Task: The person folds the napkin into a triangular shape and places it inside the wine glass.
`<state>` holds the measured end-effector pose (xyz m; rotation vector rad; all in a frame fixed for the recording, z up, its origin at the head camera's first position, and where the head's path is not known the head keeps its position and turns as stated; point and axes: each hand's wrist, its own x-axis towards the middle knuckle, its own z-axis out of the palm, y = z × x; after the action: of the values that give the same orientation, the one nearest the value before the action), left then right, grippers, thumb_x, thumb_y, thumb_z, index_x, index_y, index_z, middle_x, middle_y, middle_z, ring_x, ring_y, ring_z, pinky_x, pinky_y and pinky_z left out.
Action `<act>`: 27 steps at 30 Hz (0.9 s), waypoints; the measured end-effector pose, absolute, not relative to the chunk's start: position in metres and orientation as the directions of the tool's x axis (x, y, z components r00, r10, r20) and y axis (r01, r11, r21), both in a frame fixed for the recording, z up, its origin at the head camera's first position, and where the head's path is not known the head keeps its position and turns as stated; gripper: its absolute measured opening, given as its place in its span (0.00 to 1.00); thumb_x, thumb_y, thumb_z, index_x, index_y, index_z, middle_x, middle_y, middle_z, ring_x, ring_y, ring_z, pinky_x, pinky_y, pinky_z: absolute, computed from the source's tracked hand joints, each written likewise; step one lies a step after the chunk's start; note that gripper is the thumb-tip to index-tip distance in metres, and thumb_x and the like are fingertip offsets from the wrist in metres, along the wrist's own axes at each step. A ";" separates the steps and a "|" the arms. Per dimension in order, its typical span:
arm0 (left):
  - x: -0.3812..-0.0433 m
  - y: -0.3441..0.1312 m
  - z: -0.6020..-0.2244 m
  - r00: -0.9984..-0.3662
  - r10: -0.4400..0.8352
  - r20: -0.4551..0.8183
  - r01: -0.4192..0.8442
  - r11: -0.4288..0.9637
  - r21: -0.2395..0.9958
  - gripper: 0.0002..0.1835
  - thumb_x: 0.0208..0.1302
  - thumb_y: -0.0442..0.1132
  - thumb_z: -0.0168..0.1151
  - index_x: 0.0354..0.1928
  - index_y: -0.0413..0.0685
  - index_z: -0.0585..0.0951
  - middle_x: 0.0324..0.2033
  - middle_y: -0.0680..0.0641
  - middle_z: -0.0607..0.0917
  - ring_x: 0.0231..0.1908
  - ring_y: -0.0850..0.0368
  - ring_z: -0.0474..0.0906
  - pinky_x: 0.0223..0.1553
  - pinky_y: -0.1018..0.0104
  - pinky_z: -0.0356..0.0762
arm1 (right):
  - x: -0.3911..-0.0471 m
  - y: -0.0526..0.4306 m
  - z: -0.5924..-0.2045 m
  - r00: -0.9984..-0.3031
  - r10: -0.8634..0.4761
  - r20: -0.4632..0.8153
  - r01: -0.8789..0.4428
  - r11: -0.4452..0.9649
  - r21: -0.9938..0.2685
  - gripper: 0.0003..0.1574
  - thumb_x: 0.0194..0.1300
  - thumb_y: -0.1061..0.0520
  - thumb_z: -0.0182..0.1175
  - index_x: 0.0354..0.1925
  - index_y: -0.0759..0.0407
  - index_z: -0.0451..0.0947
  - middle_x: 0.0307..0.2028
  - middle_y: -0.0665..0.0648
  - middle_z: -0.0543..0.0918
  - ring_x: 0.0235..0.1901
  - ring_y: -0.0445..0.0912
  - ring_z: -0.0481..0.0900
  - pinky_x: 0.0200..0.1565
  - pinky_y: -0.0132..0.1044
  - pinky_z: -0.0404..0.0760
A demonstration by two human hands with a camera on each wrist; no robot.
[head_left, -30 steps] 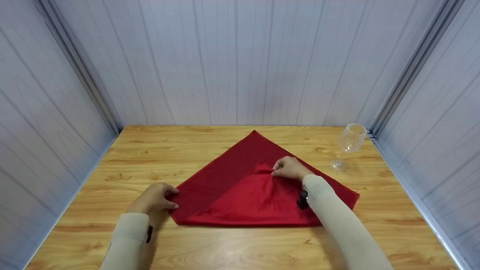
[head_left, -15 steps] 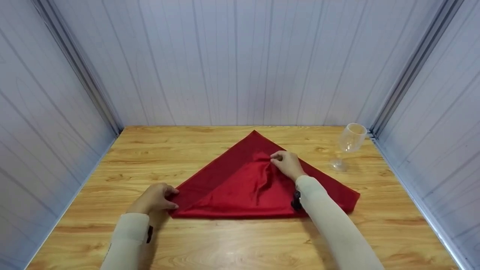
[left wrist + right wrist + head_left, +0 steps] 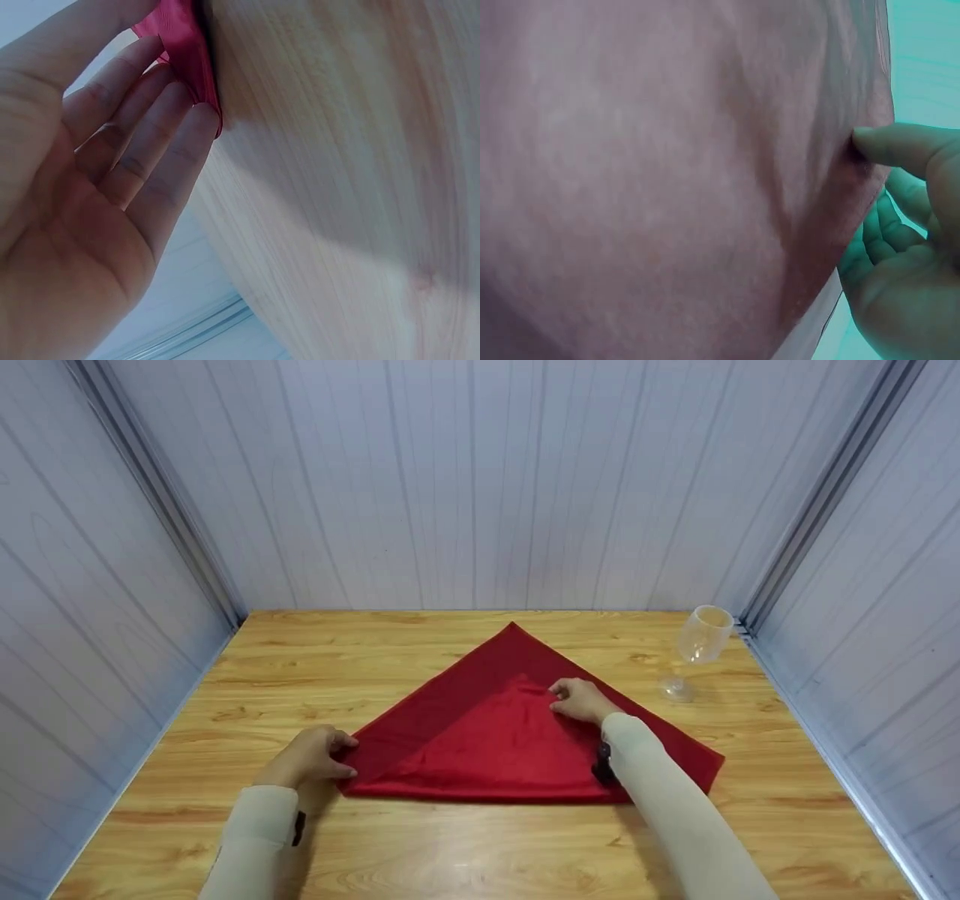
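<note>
A red satin cloth napkin [image 3: 487, 757] lies folded on the table, its near part turned up over the darker layer into a smaller triangle, with the far point toward the back wall. At its left corner my left hand [image 3: 306, 757] rests with thumb and fingers spread apart; in the left wrist view the relaxed fingers [image 3: 161, 176] touch the napkin's edge. My right hand [image 3: 585, 701] pinches the right edge of the turned-up flap near its tip. In the right wrist view the thumb [image 3: 900, 144] presses on top of the cloth, the other fingers beneath it.
A clear wine glass [image 3: 703, 637] stands upright at the back right, beyond my right hand. The wooden table [image 3: 480, 847] is bounded by a pale panel wall [image 3: 472, 487] behind and by walls at both sides.
The flap's tip and folded edge first moved away from me, then slightly back, and the flap's creases have smoothed out. My right hand shifted slightly rightward and nearer. My left hand stayed put.
</note>
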<state>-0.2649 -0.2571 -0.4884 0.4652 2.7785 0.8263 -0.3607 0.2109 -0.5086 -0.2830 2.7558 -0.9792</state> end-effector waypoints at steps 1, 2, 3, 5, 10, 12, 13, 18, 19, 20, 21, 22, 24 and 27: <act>-0.264 -0.257 -0.488 -0.929 0.354 -0.107 0.238 0.794 0.560 0.24 0.50 0.34 0.80 0.49 0.32 0.84 0.48 0.35 0.84 0.52 0.37 0.79 0.54 0.45 0.75 | -0.361 0.212 -0.509 -0.959 -0.249 -0.132 -0.108 0.758 -0.644 0.18 0.67 0.60 0.64 0.53 0.65 0.79 0.46 0.61 0.82 0.49 0.53 0.78 0.53 0.48 0.74; -0.263 -0.257 -0.488 -0.929 0.356 -0.105 0.242 0.795 0.557 0.24 0.50 0.34 0.80 0.49 0.32 0.84 0.47 0.35 0.84 0.51 0.37 0.79 0.54 0.44 0.75 | -0.360 0.213 -0.508 -0.958 -0.251 -0.139 -0.104 0.754 -0.648 0.18 0.67 0.60 0.64 0.53 0.65 0.79 0.45 0.59 0.82 0.47 0.52 0.77 0.52 0.47 0.75; -0.262 -0.257 -0.488 -0.929 0.356 -0.105 0.243 0.797 0.553 0.23 0.50 0.34 0.80 0.48 0.32 0.85 0.47 0.36 0.84 0.51 0.37 0.79 0.54 0.44 0.75 | -0.360 0.214 -0.508 -0.956 -0.254 -0.146 -0.100 0.750 -0.654 0.17 0.66 0.59 0.65 0.52 0.64 0.79 0.43 0.58 0.81 0.45 0.50 0.77 0.50 0.45 0.75; -0.261 -0.256 -0.487 -0.928 0.360 -0.101 0.251 0.799 0.546 0.24 0.49 0.34 0.80 0.48 0.32 0.85 0.46 0.37 0.84 0.50 0.37 0.79 0.53 0.44 0.76 | -0.359 0.215 -0.507 -0.951 -0.267 -0.158 -0.098 0.741 -0.664 0.17 0.67 0.60 0.64 0.52 0.64 0.79 0.40 0.56 0.81 0.39 0.47 0.77 0.46 0.42 0.75; -0.258 -0.253 -0.488 -0.923 0.375 -0.092 0.267 0.793 0.548 0.24 0.46 0.35 0.82 0.47 0.34 0.85 0.45 0.39 0.84 0.48 0.38 0.80 0.52 0.44 0.76 | -0.354 0.220 -0.502 -0.939 -0.289 -0.188 -0.095 0.740 -0.666 0.17 0.69 0.58 0.60 0.52 0.65 0.80 0.40 0.56 0.81 0.36 0.45 0.77 0.43 0.41 0.76; -0.255 -0.252 -0.488 -0.922 0.376 -0.095 0.266 0.790 0.552 0.24 0.46 0.35 0.82 0.46 0.34 0.86 0.45 0.40 0.84 0.48 0.38 0.80 0.52 0.45 0.76 | -0.353 0.223 -0.499 -0.932 -0.304 -0.198 -0.105 0.748 -0.655 0.18 0.70 0.56 0.57 0.53 0.65 0.80 0.44 0.57 0.82 0.40 0.47 0.77 0.48 0.43 0.75; -0.254 -0.252 -0.489 -0.921 0.377 -0.096 0.265 0.790 0.553 0.24 0.45 0.35 0.82 0.46 0.35 0.86 0.44 0.40 0.84 0.48 0.39 0.80 0.52 0.45 0.76 | -0.352 0.224 -0.498 -0.928 -0.313 -0.200 -0.115 0.755 -0.646 0.19 0.71 0.55 0.56 0.53 0.65 0.80 0.46 0.58 0.82 0.43 0.48 0.77 0.50 0.45 0.75; -0.254 -0.251 -0.488 -0.922 0.373 -0.103 0.256 0.788 0.560 0.23 0.47 0.35 0.82 0.47 0.35 0.85 0.44 0.41 0.84 0.48 0.40 0.80 0.52 0.45 0.76 | -0.350 0.233 -0.490 -0.911 -0.343 -0.230 -0.146 0.789 -0.597 0.18 0.71 0.54 0.54 0.49 0.65 0.81 0.42 0.56 0.82 0.40 0.47 0.76 0.47 0.43 0.74; -0.255 -0.251 -0.489 -0.923 0.371 -0.102 0.255 0.788 0.560 0.23 0.47 0.35 0.81 0.46 0.35 0.85 0.43 0.41 0.84 0.48 0.40 0.81 0.52 0.45 0.77 | -0.350 0.235 -0.490 -0.907 -0.348 -0.239 -0.146 0.789 -0.596 0.17 0.71 0.55 0.54 0.48 0.65 0.81 0.39 0.55 0.81 0.37 0.46 0.75 0.44 0.41 0.74; -0.255 -0.252 -0.489 -0.925 0.367 -0.101 0.251 0.789 0.561 0.22 0.48 0.34 0.81 0.46 0.35 0.86 0.43 0.41 0.84 0.48 0.40 0.81 0.51 0.46 0.77 | -0.349 0.237 -0.489 -0.902 -0.354 -0.247 -0.144 0.787 -0.600 0.16 0.71 0.55 0.55 0.47 0.64 0.81 0.36 0.53 0.80 0.35 0.44 0.74 0.41 0.40 0.74; -0.256 -0.252 -0.489 -0.925 0.367 -0.097 0.256 0.791 0.556 0.21 0.49 0.34 0.81 0.45 0.36 0.86 0.43 0.41 0.84 0.47 0.40 0.81 0.51 0.46 0.77 | -0.349 0.238 -0.489 -0.898 -0.361 -0.251 -0.146 0.783 -0.604 0.14 0.70 0.56 0.55 0.45 0.64 0.81 0.33 0.52 0.79 0.32 0.43 0.73 0.39 0.38 0.74; -0.256 -0.253 -0.490 -0.927 0.363 -0.095 0.255 0.793 0.553 0.20 0.50 0.34 0.80 0.45 0.36 0.86 0.43 0.42 0.84 0.47 0.40 0.81 0.51 0.46 0.77 | -0.349 0.239 -0.489 -0.894 -0.371 -0.251 -0.152 0.778 -0.609 0.13 0.70 0.56 0.56 0.44 0.64 0.82 0.31 0.51 0.78 0.30 0.43 0.73 0.37 0.37 0.73; -0.256 -0.254 -0.490 -0.928 0.361 -0.090 0.256 0.796 0.548 0.18 0.51 0.34 0.79 0.44 0.36 0.86 0.43 0.42 0.84 0.47 0.40 0.81 0.50 0.46 0.78 | -0.349 0.241 -0.490 -0.891 -0.385 -0.241 -0.170 0.775 -0.608 0.11 0.69 0.57 0.58 0.42 0.64 0.82 0.29 0.50 0.78 0.29 0.42 0.72 0.35 0.35 0.73; -0.257 -0.254 -0.490 -0.926 0.368 -0.084 0.266 0.794 0.546 0.17 0.52 0.33 0.78 0.44 0.37 0.86 0.43 0.41 0.85 0.46 0.40 0.82 0.49 0.46 0.78 | -0.349 0.243 -0.491 -0.895 -0.399 -0.198 -0.218 0.781 -0.585 0.08 0.67 0.59 0.60 0.39 0.63 0.82 0.31 0.50 0.80 0.31 0.42 0.74 0.39 0.37 0.74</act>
<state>-0.2573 -0.2537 -0.4903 0.4994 2.7978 0.8103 -0.3485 0.2427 -0.4908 -0.4743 2.6618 -0.8198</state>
